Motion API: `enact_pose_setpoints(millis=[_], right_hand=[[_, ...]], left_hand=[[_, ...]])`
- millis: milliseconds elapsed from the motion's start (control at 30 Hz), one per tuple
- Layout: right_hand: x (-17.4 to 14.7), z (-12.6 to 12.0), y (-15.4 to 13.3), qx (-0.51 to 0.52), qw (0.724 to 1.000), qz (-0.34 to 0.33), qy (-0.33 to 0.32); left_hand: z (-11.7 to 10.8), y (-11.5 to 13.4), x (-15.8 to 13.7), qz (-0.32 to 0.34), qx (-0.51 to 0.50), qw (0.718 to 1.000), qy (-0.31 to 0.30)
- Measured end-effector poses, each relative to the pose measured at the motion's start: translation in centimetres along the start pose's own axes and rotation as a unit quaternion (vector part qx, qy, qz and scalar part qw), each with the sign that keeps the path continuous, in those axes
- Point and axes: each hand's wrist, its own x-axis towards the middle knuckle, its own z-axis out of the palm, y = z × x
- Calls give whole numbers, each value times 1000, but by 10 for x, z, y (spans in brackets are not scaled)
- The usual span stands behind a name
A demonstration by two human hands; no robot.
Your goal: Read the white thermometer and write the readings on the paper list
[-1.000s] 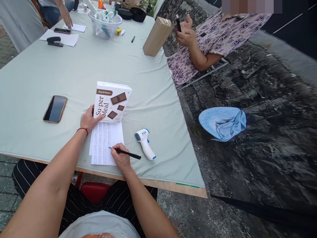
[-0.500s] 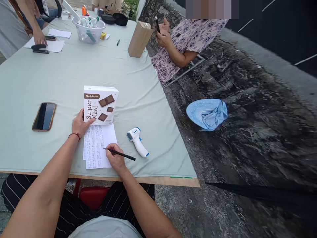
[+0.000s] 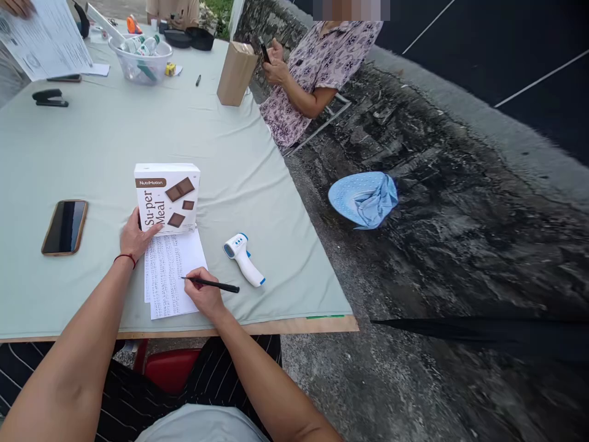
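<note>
My left hand point(image 3: 137, 236) grips the lower left corner of a white and brown box point(image 3: 168, 199) labelled "Su-per Meal", its thumb across the front. The box stands over the upper end of some paper sheets point(image 3: 171, 288) covered in dense small handwriting. In my right hand point(image 3: 205, 296) is a black pen point(image 3: 218, 285), its tip at the sheet beside the written lines. A white and blue infrared thermometer point(image 3: 245, 260) lies to the right of the papers. To the left of my left hand lies a phone point(image 3: 64, 227) in a brown case.
Farther back are a stapler point(image 3: 50, 98), a clear plastic basin point(image 3: 140, 64) with bottles, a cardboard box point(image 3: 237, 73) and black pans point(image 3: 201, 38). One person holds up printed papers point(image 3: 43, 40); another holds a phone point(image 3: 264, 50). A blue hat point(image 3: 363, 199) lies beyond the table's right edge.
The view has shifted, moving most things leftward. A person at the far left has lifted printed papers from the table, leaving the stapler behind. My hands keep their hold on box and pen.
</note>
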Motion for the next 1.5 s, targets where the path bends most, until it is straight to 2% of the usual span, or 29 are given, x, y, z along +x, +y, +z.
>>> enact_pose_setpoints(millis=[867, 1400, 1500], right_hand=[[3, 0, -3, -6, 1000, 2, -21], [0, -3, -5, 2, 1000, -3, 0], [-2, -6, -4, 1, 1000, -4, 13]], left_hand=[[-3, 3, 2, -8, 4, 1000, -4], [3, -6, 4, 16, -18, 1000, 10], [6, -8, 2, 28, -32, 999, -2]])
